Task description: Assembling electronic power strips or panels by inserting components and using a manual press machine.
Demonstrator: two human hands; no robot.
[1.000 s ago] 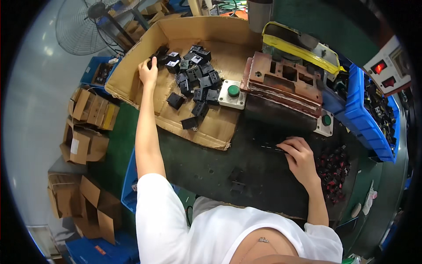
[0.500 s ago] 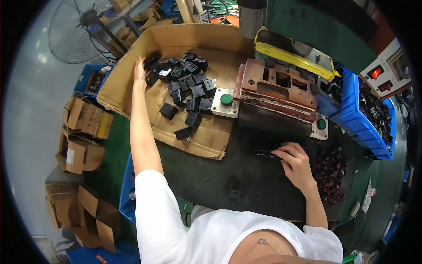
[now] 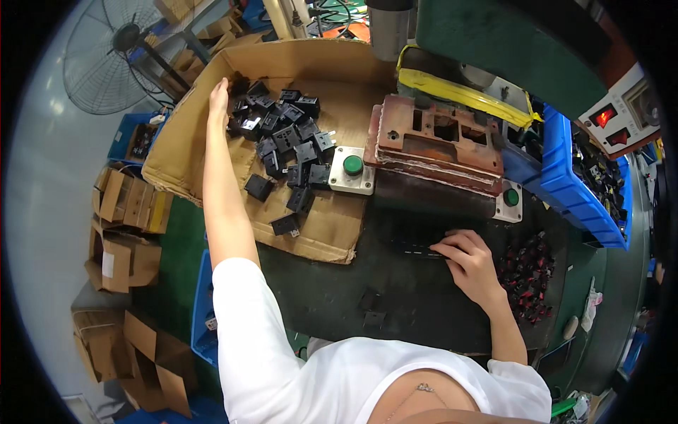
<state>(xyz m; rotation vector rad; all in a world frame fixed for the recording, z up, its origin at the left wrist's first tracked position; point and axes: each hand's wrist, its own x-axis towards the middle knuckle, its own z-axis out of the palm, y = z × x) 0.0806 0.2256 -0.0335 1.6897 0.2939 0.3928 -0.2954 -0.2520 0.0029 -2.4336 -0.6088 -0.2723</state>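
My left hand [image 3: 218,102] is at the far left of a cut-down cardboard box [image 3: 332,239], beside a pile of black plastic socket housings [image 3: 286,139]. Its fingers are mostly turned away, so whether they grip a housing cannot be made out. My right hand [image 3: 469,263] is low over the dark tabletop in front of the press fixture, thumb and fingertips closed on the edge of a black slotted piece [image 3: 415,250]. Most of that piece blends into the dark surface. Right of this hand lies a heap of small red and black parts [image 3: 526,279].
A rust-brown metal fixture [image 3: 441,138] stands between two green push buttons [image 3: 352,165]. At the right are a blue crate [image 3: 590,187] of parts and a control box with lit red switch [image 3: 604,115]. Two small dark pieces [image 3: 373,318] lie near me. A fan [image 3: 127,39] stands far left.
My left hand has moved slightly farther into the box's far left corner. The whole view has shifted a little. My right hand keeps its grip on the black slotted piece.
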